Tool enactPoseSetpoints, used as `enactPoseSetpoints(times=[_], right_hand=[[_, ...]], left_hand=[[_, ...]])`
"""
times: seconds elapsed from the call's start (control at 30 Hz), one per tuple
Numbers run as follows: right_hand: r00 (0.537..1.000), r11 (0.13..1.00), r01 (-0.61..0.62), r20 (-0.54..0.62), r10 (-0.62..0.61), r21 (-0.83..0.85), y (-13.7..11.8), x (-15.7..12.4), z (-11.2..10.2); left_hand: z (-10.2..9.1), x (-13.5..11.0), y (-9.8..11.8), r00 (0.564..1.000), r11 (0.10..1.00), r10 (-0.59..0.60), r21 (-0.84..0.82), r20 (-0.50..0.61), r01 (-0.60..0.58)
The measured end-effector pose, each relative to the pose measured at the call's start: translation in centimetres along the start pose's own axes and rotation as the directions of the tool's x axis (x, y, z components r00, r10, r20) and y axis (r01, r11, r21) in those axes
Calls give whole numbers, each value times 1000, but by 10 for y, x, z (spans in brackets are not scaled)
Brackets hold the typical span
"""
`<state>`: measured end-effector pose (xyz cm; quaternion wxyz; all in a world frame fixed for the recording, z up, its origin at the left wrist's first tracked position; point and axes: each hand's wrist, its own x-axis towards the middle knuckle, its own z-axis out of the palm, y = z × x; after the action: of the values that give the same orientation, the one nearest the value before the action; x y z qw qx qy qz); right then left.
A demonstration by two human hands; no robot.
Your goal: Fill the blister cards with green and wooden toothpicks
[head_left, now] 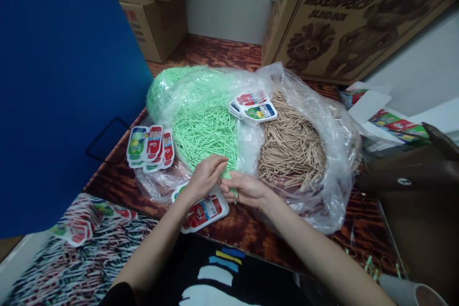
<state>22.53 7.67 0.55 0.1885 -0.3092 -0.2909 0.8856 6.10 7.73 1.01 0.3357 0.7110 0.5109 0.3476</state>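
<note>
My right hand (245,190) is closed around a small bundle of thin green sticks (228,175) at the near edge of the green pile. Against the bundle's upper end, the curled fingers of my left hand (208,175) touch the same sticks. Behind both hands, a heap of loose green sticks (204,129) fills an opened clear plastic bag. Under my left wrist lies a white-edged plastic pack (211,209) with red and green labels. To the right, brown sticks (290,146) lie in a second clear bag (339,186).
Packs with cola and lemon labels lie stacked at the left (154,146) and between the bags (255,106). A blue panel (68,91) rises at the left. Cardboard boxes (161,24) and a large printed carton (330,19) stand behind. An open carton (416,215) sits at the right.
</note>
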Motion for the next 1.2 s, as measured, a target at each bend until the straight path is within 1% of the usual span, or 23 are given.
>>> enactPoseSetpoints(times=[0.03,0.07,0.1,0.13,0.17,0.2,0.23,0.27,0.33,0.4,0.47,0.53,0.67,0.8,0.9,0.97,1.07,1.2], right_hand=[[996,997,67,-56,-69,-39,5,-6,1],[978,982,155,-126,-168,-107,12,-12,0],[940,948,245,-192,-283,-203,19,-18,0],[887,895,313,-238,-395,-316,28,-23,-2],[833,835,348,-267,-484,-427,37,-27,-4],[789,777,349,-283,-545,-523,46,-31,-5],[758,731,328,-296,-582,-598,55,-34,-7],[738,698,296,-308,-601,-652,63,-36,-8],[711,664,249,-333,-620,-705,77,-39,-9],[681,641,253,-336,-650,-725,87,-41,-9],[656,612,280,-317,-684,-740,93,-41,-9],[640,583,306,-290,-711,-753,97,-41,-10],[629,557,332,-261,-732,-761,101,-41,-13],[624,560,344,-262,-736,-754,101,-40,-14],[631,580,335,-281,-723,-742,100,-40,-14],[635,593,329,-293,-715,-735,100,-40,-14],[633,605,333,-304,-712,-723,101,-40,-14],[631,607,344,-302,-714,-717,102,-39,-14]], left_hand=[[-4,-7,-3,998,1000,-10,0,-62,10],[-9,-15,-6,991,999,-37,11,-127,39],[-14,-23,-11,980,996,-72,38,-188,81],[-19,-32,-16,968,989,-101,79,-229,122],[-23,-41,-21,963,980,-113,132,-245,148],[-26,-50,-26,964,967,-114,196,-241,163],[-27,-58,-30,970,952,-111,257,-218,167],[-27,-66,-34,976,937,-102,310,-195,160],[-25,-77,-39,984,905,-92,400,-150,145],[-22,-82,-43,987,877,-105,457,-123,150],[-19,-83,-47,984,864,-139,472,-114,176],[-18,-81,-51,979,875,-168,440,-117,203],[-21,-75,-62,968,914,-224,322,-111,248],[-24,-70,-70,948,927,-302,200,-103,317],[-28,-65,-71,934,929,-349,102,-72,355],[-31,-62,-71,929,926,-367,70,-55,370],[-34,-59,-70,940,937,-335,85,-61,339],[-36,-59,-72,979,958,-178,211,-96,195]])
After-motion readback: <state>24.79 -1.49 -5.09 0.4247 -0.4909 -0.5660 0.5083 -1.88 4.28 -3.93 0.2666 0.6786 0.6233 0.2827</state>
